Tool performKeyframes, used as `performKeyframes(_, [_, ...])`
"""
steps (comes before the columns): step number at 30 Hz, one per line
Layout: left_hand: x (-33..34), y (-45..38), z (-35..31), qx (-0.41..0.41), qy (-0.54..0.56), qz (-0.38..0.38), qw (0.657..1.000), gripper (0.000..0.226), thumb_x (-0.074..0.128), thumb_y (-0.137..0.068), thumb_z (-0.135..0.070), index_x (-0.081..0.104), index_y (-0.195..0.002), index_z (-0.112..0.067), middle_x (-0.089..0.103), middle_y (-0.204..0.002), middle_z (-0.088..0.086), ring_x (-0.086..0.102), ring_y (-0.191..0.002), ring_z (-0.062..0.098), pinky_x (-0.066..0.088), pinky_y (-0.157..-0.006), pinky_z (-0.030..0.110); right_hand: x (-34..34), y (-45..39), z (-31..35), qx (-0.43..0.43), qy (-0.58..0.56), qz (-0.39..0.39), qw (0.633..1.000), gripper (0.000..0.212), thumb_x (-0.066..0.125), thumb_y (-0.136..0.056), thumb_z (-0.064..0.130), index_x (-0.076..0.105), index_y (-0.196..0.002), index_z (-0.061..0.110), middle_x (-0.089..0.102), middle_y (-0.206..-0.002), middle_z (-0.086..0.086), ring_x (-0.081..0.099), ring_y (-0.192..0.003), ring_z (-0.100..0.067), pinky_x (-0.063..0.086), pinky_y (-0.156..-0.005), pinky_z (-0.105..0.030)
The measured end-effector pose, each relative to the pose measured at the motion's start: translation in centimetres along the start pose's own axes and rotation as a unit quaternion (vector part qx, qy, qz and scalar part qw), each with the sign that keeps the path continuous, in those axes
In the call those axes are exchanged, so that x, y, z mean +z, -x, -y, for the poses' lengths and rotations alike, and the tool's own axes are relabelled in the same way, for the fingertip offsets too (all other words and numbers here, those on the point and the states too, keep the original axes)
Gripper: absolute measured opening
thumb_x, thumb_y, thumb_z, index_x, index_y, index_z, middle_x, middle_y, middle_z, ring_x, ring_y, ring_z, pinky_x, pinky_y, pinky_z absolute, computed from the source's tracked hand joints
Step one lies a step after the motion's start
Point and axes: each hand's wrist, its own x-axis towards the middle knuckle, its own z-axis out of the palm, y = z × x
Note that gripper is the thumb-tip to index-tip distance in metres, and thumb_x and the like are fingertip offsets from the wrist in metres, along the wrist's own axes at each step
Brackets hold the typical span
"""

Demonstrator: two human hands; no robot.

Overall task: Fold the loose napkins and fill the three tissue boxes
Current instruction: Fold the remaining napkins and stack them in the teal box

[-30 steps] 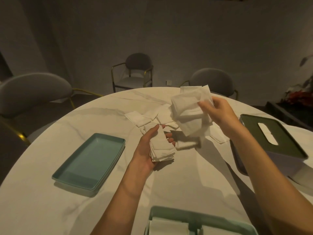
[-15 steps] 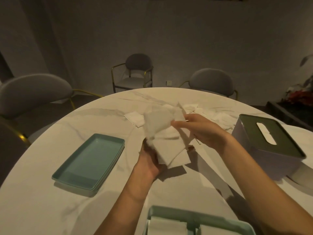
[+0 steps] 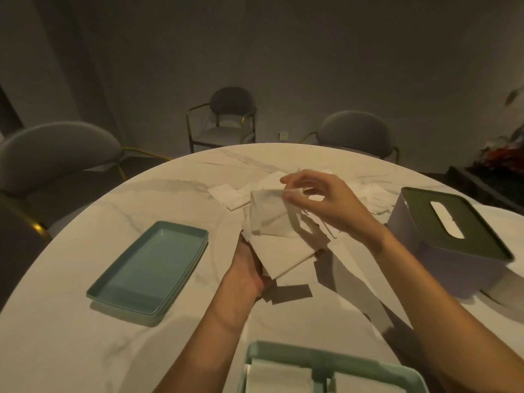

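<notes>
Head view: left hand (image 3: 249, 268) palm-up above table (image 3: 85, 321), fingers under stack of folded napkins (image 3: 283, 245), supporting it. Right hand (image 3: 320, 202) above stack, thumb and fingertips pinching top napkin's far edge. Loose napkins (image 3: 229, 195) scattered beyond hands. Closed tissue box (image 3: 450, 242) with slotted dark lid at right; open box (image 3: 326, 364) near bottom edge, napkins inside; teal lid (image 3: 147, 268) at left.

Step judged: folding, adding to stack. Next: flatten top napkin square, then lower stack into open box.
</notes>
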Motion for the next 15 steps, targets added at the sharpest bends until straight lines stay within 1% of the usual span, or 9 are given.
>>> performKeyframes(1, [0.0,-0.2,0.0,-0.002,-0.008,-0.012,1.0,0.038,0.062,-0.087,-0.042,0.081,-0.091,-0.01,0.075,-0.09,0.017,0.072,-0.08,0.035,0.057,-0.093,0.05,-0.7,0.0,0.3,0.006,-0.043,0.014,0.999,0.015,0.071,-0.093,0.034,0.071,-0.103,0.023,0.07,-0.112,0.014,0.066,-0.108,-0.01,0.056,-0.096,-0.032])
performKeyframes(3, [0.1,-0.1,-0.1,-0.009,0.006,-0.006,1.0,0.038,0.07,-0.078,-0.037,0.076,-0.102,-0.008,0.074,-0.093,0.016,0.072,-0.081,0.033,0.054,-0.098,0.05,-1.7,0.1,0.7,0.019,-0.094,0.032,0.995,0.017,0.07,-0.093,0.032,0.069,-0.105,0.02,0.069,-0.107,0.011,0.066,-0.107,-0.014,0.059,-0.091,-0.03])
performKeyframes(4, [0.0,-0.1,-0.1,-0.006,0.017,-0.011,1.0,0.04,0.072,-0.075,-0.034,0.075,-0.103,-0.007,0.073,-0.093,0.016,0.071,-0.08,0.033,0.053,-0.095,0.049,-1.9,0.1,0.8,0.018,-0.094,0.039,0.995,0.016,0.069,-0.094,0.031,0.068,-0.106,0.021,0.069,-0.108,0.011,0.066,-0.107,-0.015,0.059,-0.091,-0.03])
performKeyframes(6, [0.0,-0.1,0.0,0.0,0.02,-0.042,0.999,0.032,0.065,-0.088,-0.034,0.075,-0.1,-0.007,0.073,-0.088,0.015,0.072,-0.072,0.031,0.053,-0.084,0.044,-2.0,0.1,0.8,0.023,-0.09,0.053,0.994,0.015,0.066,-0.095,0.032,0.068,-0.107,0.023,0.067,-0.111,0.011,0.064,-0.11,-0.015,0.058,-0.095,-0.033])
performKeyframes(8, [-0.2,-0.1,0.2,0.007,0.001,-0.067,0.998,0.037,0.049,-0.104,-0.035,0.073,-0.106,-0.007,0.074,-0.081,0.014,0.073,-0.066,0.028,0.055,-0.071,0.04,-2.2,0.2,0.7,0.045,-0.115,0.071,0.99,0.017,0.063,-0.097,0.034,0.068,-0.111,0.025,0.065,-0.115,0.011,0.062,-0.114,-0.018,0.058,-0.095,-0.035])
performKeyframes(9, [-0.2,0.1,0.1,0.01,-0.007,-0.071,0.997,0.039,0.043,-0.108,-0.034,0.071,-0.108,-0.007,0.074,-0.076,0.012,0.072,-0.061,0.027,0.058,-0.063,0.036,-2.3,0.3,0.8,0.058,-0.136,0.092,0.985,0.019,0.062,-0.097,0.036,0.068,-0.113,0.026,0.065,-0.116,0.011,0.062,-0.115,-0.019,0.059,-0.094,-0.034])
performKeyframes(11, [0.5,0.8,0.0,0.006,-0.007,-0.059,0.998,0.039,0.04,-0.109,-0.033,0.066,-0.1,-0.006,0.073,-0.066,0.015,0.071,-0.051,0.028,0.056,-0.042,0.034,-2.3,0.4,1.0,0.074,-0.154,0.143,0.975,0.025,0.064,-0.094,0.043,0.069,-0.114,0.028,0.065,-0.114,0.013,0.062,-0.114,-0.016,0.059,-0.091,-0.03])
performKeyframes(12, [0.8,0.9,-0.1,0.011,-0.003,-0.042,0.999,0.037,0.043,-0.107,-0.032,0.067,-0.1,-0.004,0.074,-0.07,0.018,0.072,-0.053,0.031,0.056,-0.041,0.038,-2.0,0.4,1.0,0.071,-0.131,0.161,0.976,0.025,0.066,-0.093,0.045,0.07,-0.113,0.031,0.066,-0.113,0.016,0.062,-0.114,-0.012,0.058,-0.091,-0.027])
performKeyframes(15, [0.9,1.2,-0.3,0.026,-0.005,-0.031,0.999,0.042,0.052,-0.1,-0.038,0.07,-0.116,-0.004,0.076,-0.092,0.02,0.075,-0.077,0.036,0.062,-0.066,0.047,-0.7,0.2,0.5,0.023,0.04,0.153,0.987,0.01,0.066,-0.097,0.036,0.068,-0.105,0.041,0.062,-0.104,0.029,0.061,-0.106,-0.002,0.053,-0.083,-0.015])
